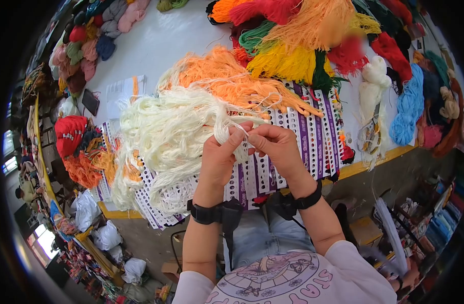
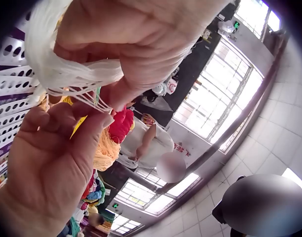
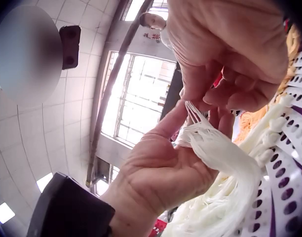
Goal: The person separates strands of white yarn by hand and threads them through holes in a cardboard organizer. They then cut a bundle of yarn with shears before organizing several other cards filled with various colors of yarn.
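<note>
Both hands (image 1: 217, 159) (image 1: 281, 147), fingers curled, pinch white yarn (image 3: 217, 150); fingertips overlap, hiding where its thin strands (image 3: 196, 118) end.

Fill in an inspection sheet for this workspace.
Surface: white tabletop, perforated cards along its near side.
Job's things: white yarn lies partly over the cards; orange yarn beyond it.
Clutter: coloured yarn bundles at the far side; a dark flat object at left.
Hands: left hand holds some white yarn; right hand pinches its strands.
Cables: dark strip hangs from the left wristband; cable or strap, cannot tell.
Surroundings: white bags at left, bright windows.
</note>
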Tool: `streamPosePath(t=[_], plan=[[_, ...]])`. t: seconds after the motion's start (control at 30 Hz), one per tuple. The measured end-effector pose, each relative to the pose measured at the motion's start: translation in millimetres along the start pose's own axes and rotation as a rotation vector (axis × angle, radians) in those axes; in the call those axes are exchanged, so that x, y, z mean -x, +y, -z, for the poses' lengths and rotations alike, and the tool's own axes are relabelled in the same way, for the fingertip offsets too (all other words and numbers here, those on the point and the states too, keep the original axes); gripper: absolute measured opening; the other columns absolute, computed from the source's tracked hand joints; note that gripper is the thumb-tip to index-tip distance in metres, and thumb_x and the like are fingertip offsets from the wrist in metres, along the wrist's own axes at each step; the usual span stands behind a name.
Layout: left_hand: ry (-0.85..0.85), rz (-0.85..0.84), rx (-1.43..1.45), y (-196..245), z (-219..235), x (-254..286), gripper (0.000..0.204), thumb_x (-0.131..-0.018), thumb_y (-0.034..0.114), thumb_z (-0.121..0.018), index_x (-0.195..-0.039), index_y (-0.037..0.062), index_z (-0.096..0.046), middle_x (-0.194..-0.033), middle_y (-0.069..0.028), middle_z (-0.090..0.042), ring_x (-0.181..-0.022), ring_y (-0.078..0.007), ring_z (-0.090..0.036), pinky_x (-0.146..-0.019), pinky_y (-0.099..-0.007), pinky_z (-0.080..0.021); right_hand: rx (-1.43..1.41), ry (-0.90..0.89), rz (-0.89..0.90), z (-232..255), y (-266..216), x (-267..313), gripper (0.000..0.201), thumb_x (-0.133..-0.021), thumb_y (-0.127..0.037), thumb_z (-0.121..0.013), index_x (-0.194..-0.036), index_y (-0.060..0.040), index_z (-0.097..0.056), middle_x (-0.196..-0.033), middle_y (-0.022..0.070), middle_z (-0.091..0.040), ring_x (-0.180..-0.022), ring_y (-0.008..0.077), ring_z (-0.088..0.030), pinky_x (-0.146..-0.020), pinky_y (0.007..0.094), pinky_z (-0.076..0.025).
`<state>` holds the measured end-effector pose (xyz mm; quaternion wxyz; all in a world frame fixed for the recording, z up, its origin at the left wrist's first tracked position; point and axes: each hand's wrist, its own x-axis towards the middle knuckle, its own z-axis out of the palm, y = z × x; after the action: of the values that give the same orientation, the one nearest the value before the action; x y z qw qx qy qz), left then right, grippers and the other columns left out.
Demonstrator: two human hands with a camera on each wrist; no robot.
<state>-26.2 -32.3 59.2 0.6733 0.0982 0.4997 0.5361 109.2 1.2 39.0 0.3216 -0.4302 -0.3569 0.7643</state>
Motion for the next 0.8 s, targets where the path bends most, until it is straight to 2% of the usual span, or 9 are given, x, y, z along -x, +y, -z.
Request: streamPosePath(t=[0.23,0.47,0.8], plan=[[0.034,0.051,0.137,-5.3,1.8,-2.7,0.026,-0.087,0.020,-0.051,-0.102,-0.0016,-0.055,-0.094,-0.0080,-0.060,-0.082,-0.0138,-0.057,-0.067,-0.0289,-0.049,-0.076,0.041,-0.043,-0.1,2.3,1.1,0.019,-0.082,-0.018,-0.060,-0.090,-0.0021,-0.063,-0.073,0.0005,-0.061,-0.059,0.0043,-0.055,-0.048,0.0159,-0.041],[0.006,0.040,0.150,-6.8,2.5,-4.7,0.027,-0.088,0.021,-0.049,-0.103,-0.0009,-0.055,-0.094,-0.0076,-0.060,-0.081,-0.0135,-0.056,-0.067,-0.0293,-0.048,-0.128,0.064,-0.041,-2.3,1.3,0.4,0.020,-0.083,-0.018,-0.058,-0.092,-0.0012,-0.062,-0.079,0.0005,-0.062,-0.056,0.0028,-0.052,-0.046,0.0148,-0.040],[0.011,0.046,0.163,-9.8,0.6,-6.9,0.025,-0.088,0.020,-0.050,-0.101,0.0000,-0.055,-0.095,-0.0072,-0.059,-0.084,-0.0132,-0.055,-0.069,-0.0288,-0.048,-0.080,0.105,-0.026,-1.4,0.2,0.6,0.019,-0.083,-0.019,-0.058,-0.090,-0.0011,-0.062,-0.072,0.0012,-0.061,-0.057,0.0033,-0.053,-0.046,0.0155,-0.040]])
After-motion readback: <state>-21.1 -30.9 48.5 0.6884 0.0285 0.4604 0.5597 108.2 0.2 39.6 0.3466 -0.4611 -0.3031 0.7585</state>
